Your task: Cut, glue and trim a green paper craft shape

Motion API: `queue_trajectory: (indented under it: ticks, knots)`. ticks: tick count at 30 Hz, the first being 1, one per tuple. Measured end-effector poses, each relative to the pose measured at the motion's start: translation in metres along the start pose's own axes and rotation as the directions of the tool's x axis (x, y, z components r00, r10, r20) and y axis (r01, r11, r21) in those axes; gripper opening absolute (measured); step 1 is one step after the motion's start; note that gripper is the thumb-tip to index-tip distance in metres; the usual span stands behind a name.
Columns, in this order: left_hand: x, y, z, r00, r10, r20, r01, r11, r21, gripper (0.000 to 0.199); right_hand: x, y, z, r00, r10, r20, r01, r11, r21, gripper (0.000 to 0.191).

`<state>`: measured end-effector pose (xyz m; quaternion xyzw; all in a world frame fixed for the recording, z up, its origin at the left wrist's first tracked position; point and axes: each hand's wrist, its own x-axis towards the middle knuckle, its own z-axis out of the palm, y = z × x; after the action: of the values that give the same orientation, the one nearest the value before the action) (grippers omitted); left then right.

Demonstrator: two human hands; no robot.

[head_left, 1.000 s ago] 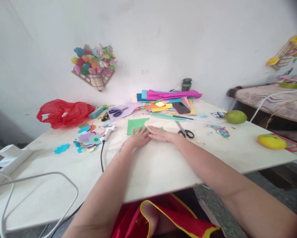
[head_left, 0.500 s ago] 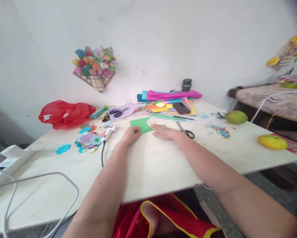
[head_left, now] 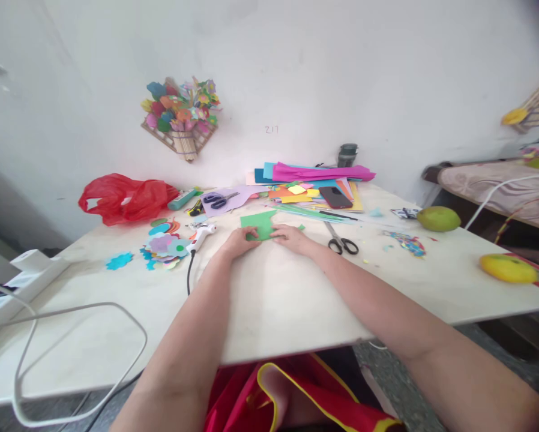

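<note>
A piece of green paper (head_left: 261, 222) lies on the white table between my hands, a notch cut from its upper right side. My left hand (head_left: 240, 242) is closed on its lower left edge, fingertips pressed on the paper. At the lower right edge my right hand (head_left: 292, 239) has its fingers drawn together on the sheet. Just beyond the right fingers lies a small green scrap (head_left: 301, 227). Black-handled scissors (head_left: 341, 245) rest to the right of my right hand. A white glue gun (head_left: 201, 237) lies left of my left hand.
Paper flower cutouts (head_left: 164, 247) and a red plastic bag (head_left: 125, 199) are at left. Purple-handled scissors (head_left: 219, 200), coloured sheets (head_left: 321, 173) and a phone (head_left: 335, 197) lie behind. Mangoes (head_left: 439, 218) sit at right. A power strip (head_left: 24, 282) and cable loop occupy the left edge.
My right hand, flat with fingers stretched out before, has bent its fingers at the paper's edge. My left hand stays on the paper. The whole view has shifted slightly.
</note>
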<state>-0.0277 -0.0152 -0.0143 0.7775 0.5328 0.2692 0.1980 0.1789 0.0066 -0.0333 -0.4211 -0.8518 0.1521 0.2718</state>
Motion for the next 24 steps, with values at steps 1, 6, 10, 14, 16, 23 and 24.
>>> queue_trajectory:
  ticks: [1, 6, 10, 14, 16, 23, 24]
  knots:
    - [0.000, -0.001, -0.001, 1.000, -0.002, 0.016, 0.002, 1.000, -0.002, 0.019, 0.003, 0.000, 0.001, 0.999, 0.026, -0.025, -0.025, 1.000, 0.016, 0.020]
    - [0.000, -0.004, -0.003, 1.000, -0.003, 0.014, 0.003, 1.000, 0.006, 0.014, 0.018, -0.004, 0.007, 0.990, 0.107, -0.090, -0.105, 0.994, 0.020, 0.002]
    - [0.001, -0.006, 0.000, 1.000, -0.007, -0.001, 0.007, 1.000, 0.001, 0.014, 0.027, -0.006, 0.013, 0.990, 0.080, -0.121, -0.082, 0.997, -0.013, 0.005]
    - [0.001, -0.005, -0.001, 0.999, -0.032, -0.008, 0.032, 0.999, -0.011, 0.013, 0.034, -0.005, 0.017, 0.994, -0.035, -0.100, 0.031, 0.999, -0.033, 0.004]
    - [0.000, -0.002, -0.002, 0.999, -0.051, -0.014, 0.050, 0.999, -0.010, 0.012, 0.036, -0.005, 0.017, 0.994, -0.060, -0.093, 0.057, 0.998, -0.039, 0.004]
    - [-0.002, -0.001, -0.004, 0.997, -0.054, -0.049, 0.052, 0.998, -0.037, 0.014, 0.034, -0.010, 0.016, 0.991, -0.052, -0.122, 0.037, 0.992, -0.122, 0.003]
    - [-0.002, -0.002, -0.003, 0.997, -0.046, -0.061, 0.044, 0.998, -0.036, 0.015, 0.033, -0.011, 0.016, 0.992, -0.049, -0.120, 0.034, 0.991, -0.130, 0.003]
